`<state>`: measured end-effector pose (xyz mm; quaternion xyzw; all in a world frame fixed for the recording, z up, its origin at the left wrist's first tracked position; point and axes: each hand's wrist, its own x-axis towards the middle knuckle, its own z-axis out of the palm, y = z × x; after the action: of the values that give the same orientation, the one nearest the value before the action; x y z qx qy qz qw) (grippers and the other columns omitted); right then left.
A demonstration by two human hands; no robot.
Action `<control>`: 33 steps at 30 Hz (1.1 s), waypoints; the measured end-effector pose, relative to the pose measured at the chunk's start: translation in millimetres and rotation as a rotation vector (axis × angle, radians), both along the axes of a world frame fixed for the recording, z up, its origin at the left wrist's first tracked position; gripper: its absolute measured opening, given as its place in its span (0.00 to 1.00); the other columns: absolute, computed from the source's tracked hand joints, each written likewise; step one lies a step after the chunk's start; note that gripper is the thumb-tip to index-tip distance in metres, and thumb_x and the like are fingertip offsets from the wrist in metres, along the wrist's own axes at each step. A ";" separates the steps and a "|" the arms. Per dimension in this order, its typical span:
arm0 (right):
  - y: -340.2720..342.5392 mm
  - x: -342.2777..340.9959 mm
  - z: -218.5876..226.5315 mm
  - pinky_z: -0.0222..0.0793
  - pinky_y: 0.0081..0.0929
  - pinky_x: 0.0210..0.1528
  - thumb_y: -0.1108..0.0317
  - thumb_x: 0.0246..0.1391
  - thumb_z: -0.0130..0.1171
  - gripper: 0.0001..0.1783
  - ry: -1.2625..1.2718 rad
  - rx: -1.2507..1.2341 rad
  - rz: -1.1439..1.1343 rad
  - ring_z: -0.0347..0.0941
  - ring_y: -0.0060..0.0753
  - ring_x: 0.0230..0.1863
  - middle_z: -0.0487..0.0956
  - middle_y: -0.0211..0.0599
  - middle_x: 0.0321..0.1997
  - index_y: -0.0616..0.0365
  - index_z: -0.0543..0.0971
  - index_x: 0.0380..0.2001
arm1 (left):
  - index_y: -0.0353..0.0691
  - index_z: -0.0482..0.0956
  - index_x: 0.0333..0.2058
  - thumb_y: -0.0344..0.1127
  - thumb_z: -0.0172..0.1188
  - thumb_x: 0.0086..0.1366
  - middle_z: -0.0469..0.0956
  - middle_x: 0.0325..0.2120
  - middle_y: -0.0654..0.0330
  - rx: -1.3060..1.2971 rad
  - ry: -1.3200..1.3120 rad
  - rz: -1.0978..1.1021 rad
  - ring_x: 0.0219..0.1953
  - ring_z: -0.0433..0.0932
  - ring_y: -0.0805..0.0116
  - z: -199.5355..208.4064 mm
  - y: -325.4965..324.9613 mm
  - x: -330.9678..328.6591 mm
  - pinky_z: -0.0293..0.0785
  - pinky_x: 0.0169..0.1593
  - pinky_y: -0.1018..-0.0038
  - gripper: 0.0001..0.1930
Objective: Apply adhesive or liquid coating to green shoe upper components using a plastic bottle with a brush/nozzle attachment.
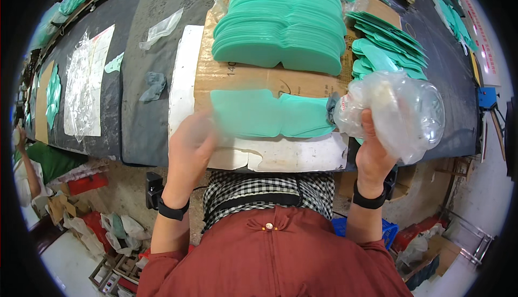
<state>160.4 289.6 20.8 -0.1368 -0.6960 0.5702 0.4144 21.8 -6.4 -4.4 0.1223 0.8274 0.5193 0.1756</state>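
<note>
A flat green sheet piece [245, 112] with a notched middle lies in front of me on brown cardboard, over a white board [291, 154]. My left hand [191, 143] is at the sheet's left edge; its fingers are smeared by motion, and whether they grip the edge cannot be made out. My right hand [375, 154] is closed round a clear plastic bottle [429, 113] wrapped in a crinkled plastic bag [391, 103]. The bottle lies tilted, its dark-covered tip [332, 107] at the sheet's right end. Behind stands a thick stack of matching green sheets [280, 24].
More green pieces [388, 49] lie fanned out at the back right. On the dark table [145, 76] to the left are a clear plastic scrap [162, 29], a crumpled dark scrap [153, 86] and a plastic-covered paper [89, 84]. Another person's arm [27, 165] shows at far left.
</note>
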 end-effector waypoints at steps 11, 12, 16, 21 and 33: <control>-63.3 -41.0 0.3 0.69 0.39 0.67 0.70 0.54 0.73 0.40 -0.027 0.226 0.589 0.69 0.40 0.67 0.72 0.45 0.68 0.61 0.67 0.68 | 0.28 0.79 0.49 0.27 0.60 0.62 0.84 0.39 0.59 0.187 -0.094 0.062 0.40 0.80 0.74 11.5 5.9 3.7 0.77 0.47 0.75 0.16; -50.8 -26.9 -0.4 0.68 0.39 0.68 0.71 0.54 0.73 0.40 -0.048 0.235 0.503 0.70 0.40 0.67 0.72 0.44 0.67 0.62 0.67 0.68 | 0.28 0.80 0.48 0.27 0.60 0.62 0.84 0.38 0.60 0.087 -0.111 0.034 0.37 0.79 0.75 10.2 4.2 -0.7 0.77 0.45 0.75 0.16; 6.1 32.3 -10.0 0.67 0.38 0.68 0.76 0.54 0.73 0.39 -0.031 0.130 0.006 0.71 0.37 0.64 0.74 0.39 0.64 0.63 0.67 0.67 | 0.33 0.81 0.50 0.26 0.66 0.65 0.75 0.32 0.69 0.110 -0.171 0.006 0.32 0.75 0.82 9.5 7.7 -7.2 0.74 0.36 0.83 0.14; 1.7 43.6 -20.0 0.67 0.37 0.69 0.80 0.54 0.71 0.39 -0.075 0.143 -0.290 0.71 0.36 0.63 0.74 0.37 0.63 0.63 0.66 0.67 | 0.33 0.82 0.52 0.27 0.65 0.67 0.78 0.33 0.67 0.149 -0.239 -0.014 0.33 0.76 0.82 2.2 1.8 -17.2 0.75 0.38 0.83 0.15; -82.8 -41.9 1.9 0.66 0.40 0.68 0.73 0.56 0.70 0.35 -0.099 0.272 0.424 0.70 0.41 0.65 0.74 0.40 0.64 0.62 0.69 0.66 | 0.38 0.73 0.63 0.32 0.60 0.72 0.82 0.39 0.63 0.298 -0.442 0.024 0.39 0.80 0.75 11.5 -28.5 -22.2 0.76 0.46 0.78 0.22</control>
<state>118.5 206.7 22.7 0.0415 -0.7990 0.5379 0.2655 -0.4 -34.9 7.0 0.0209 0.6848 0.6515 0.3259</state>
